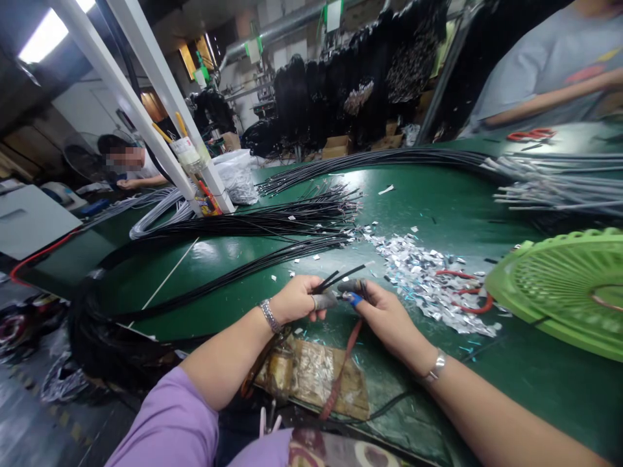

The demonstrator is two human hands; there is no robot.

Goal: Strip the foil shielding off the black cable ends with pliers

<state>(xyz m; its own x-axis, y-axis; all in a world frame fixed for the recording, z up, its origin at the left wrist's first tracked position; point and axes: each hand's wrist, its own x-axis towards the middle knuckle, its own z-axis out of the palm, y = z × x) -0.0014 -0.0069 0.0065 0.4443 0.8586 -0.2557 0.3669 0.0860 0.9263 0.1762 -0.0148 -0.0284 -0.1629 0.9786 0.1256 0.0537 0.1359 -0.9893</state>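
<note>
My left hand (302, 299) is closed on black cables (335, 277), whose cut ends poke out above the fingers; a dark cover is on the thumb. My right hand (382, 311) meets it just to the right, thumb and fingers pinched at a cable end, with a blue wrap on the thumb and a dark cover on a finger. What lies exactly between the fingertips is too small to make out. Beyond my hands, bundles of black cables (272, 217) with stripped ends lie on the green table (233, 259). Below them sits a tape-covered board (316, 373) with a reddish strap (343, 373).
White and silver scraps (418, 279) pile up right of my hands, with red-handled scissors (474, 305) among them. A green fan (564, 292) stands at the right. Grey cables (559, 181) lie behind it. A white post (160, 97) rises at left. One person (549, 71) sits opposite, another farther left.
</note>
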